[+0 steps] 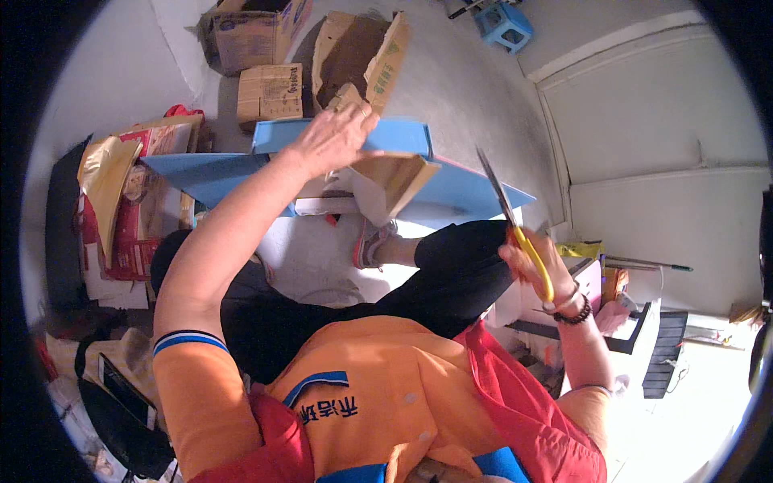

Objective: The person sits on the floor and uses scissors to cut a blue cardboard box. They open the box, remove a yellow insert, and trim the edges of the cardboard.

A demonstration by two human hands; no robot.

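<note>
A blue cardboard box (398, 139) with spread side flaps stands before me at the centre, between my knees and the cartons beyond. Across its far top edge lies my left hand (338, 136), palm down, beside a raised brown inner flap (392, 175). Whether its fingers grip the box edge is not clear. My right hand (534, 259) is off to the right, closed around the yellow handle of a pair of scissors (504, 193). Their long metal blades point up and away from me, apart from the box.
Beyond the box stand an open brown carton (386, 66), a small closed carton (270, 90) and another open carton (250, 39). Flattened red cardboard (136, 217) leans at left. A blue plastic stool (504, 27) stands far off; a smartphone (127, 389) lies lower left.
</note>
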